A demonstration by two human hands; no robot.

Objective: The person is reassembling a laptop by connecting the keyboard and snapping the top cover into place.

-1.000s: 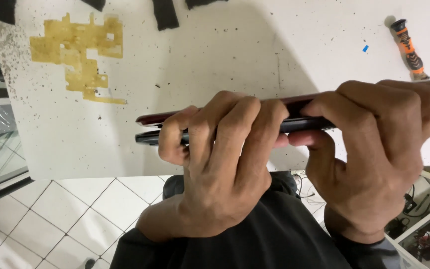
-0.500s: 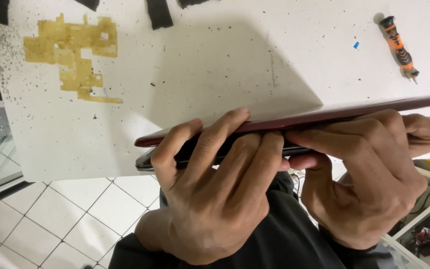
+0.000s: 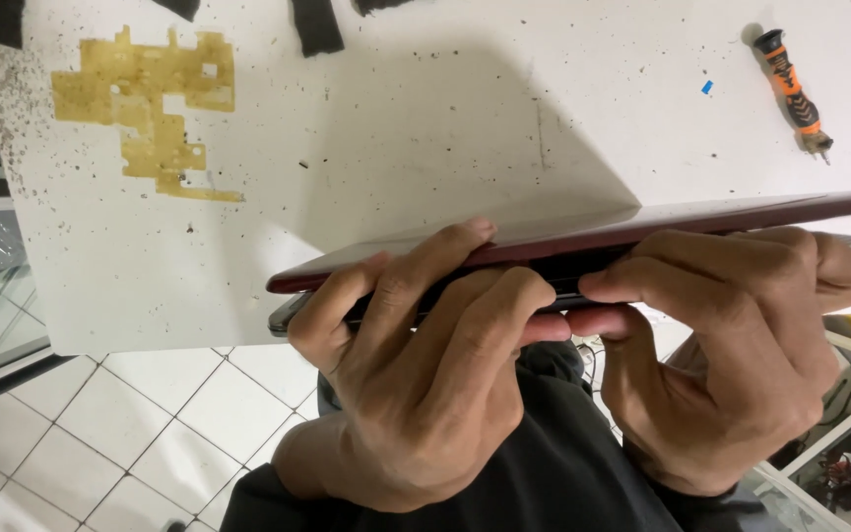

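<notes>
One white desk (image 3: 425, 128) carries a yellow film patch (image 3: 155, 108) and one orange screwdriver (image 3: 790, 89). Above its near edge, one dark-red laptop (image 3: 701, 219) is held edge-on. The left hand (image 3: 425, 384) and right hand (image 3: 731, 365) each close their grip tightly around its edge.

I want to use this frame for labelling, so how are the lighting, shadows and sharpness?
Head view: even, bright light on the white table; the thin dark-red device and both hands cast a broad soft shadow up across it. Left hand and right hand are sharp. The orange-handled screwdriver is crisp too. No strong glare; straight edges bend slightly near the frame's borders.
</notes>
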